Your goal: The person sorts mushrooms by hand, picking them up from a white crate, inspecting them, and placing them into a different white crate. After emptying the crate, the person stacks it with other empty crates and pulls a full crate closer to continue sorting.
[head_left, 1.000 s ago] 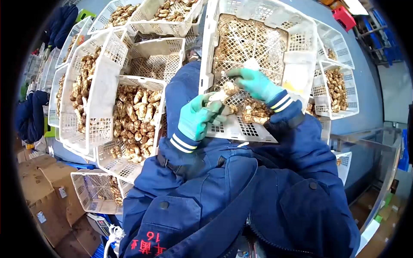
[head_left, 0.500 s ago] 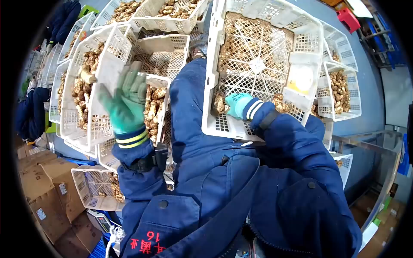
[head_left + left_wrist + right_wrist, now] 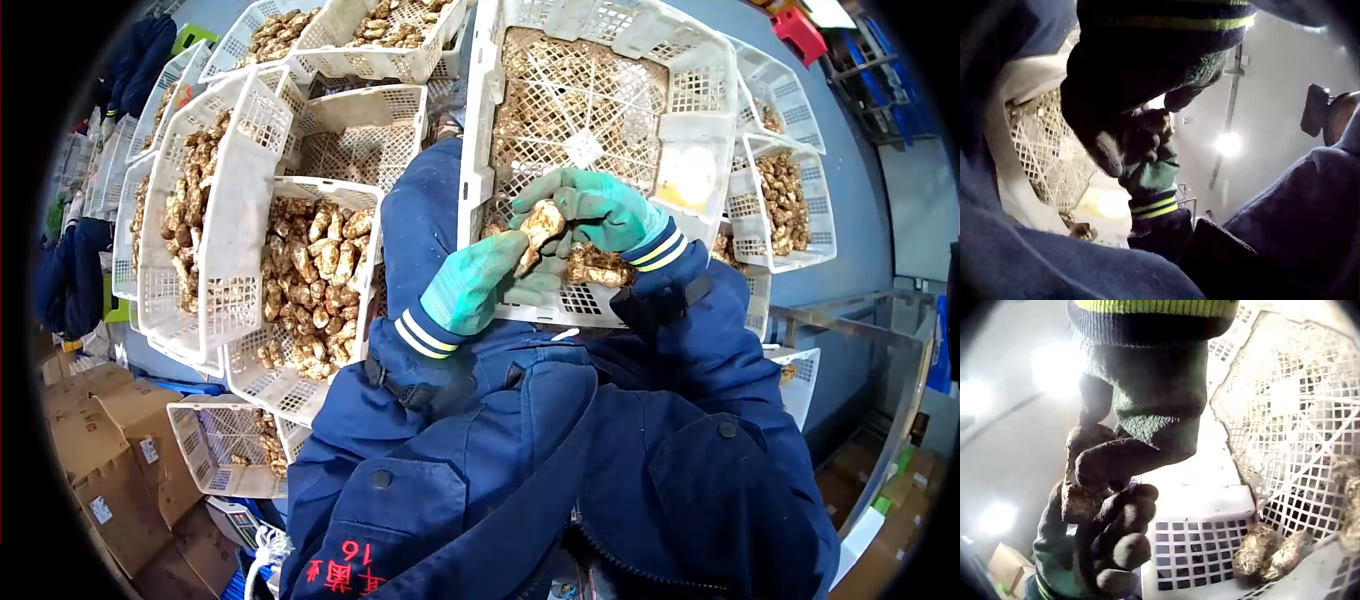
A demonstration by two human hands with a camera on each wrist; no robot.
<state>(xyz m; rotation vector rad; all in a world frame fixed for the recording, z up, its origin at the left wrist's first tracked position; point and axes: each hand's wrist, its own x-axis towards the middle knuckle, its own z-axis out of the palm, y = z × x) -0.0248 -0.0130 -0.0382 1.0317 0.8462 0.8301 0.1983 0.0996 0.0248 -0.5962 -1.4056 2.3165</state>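
While both hands meet near the middle of the head view, one mushroom (image 3: 542, 228) sits between them, above the lower left part of a large white crate (image 3: 482, 110). Its long axis slants, the thick end toward the upper right and the narrow end toward the lower left. The right hand (image 3: 605, 210) lies at the thick end and the left hand (image 3: 470, 285) at the narrow one, so neither is clearly nearer. Each grip is closed on the piece: the right wrist view shows the right thumb and a finger pinching its upper end, with the left fingers curled about its lower end. More mushrooms (image 3: 597, 265) lie in the crate just below the right hand. A second crate (image 3: 262, 378), heaped with mushrooms, stands left of the left hand and is nearer to that hand.

On the jacket (image 3: 400, 500), at lower left, red writing (image 3: 347, 565) stands upside down; it appears to read 16 beside Chinese characters, of which 菌业 seems legible. White labels (image 3: 149, 450) on the cartons (image 3: 125, 420) are too small to read.
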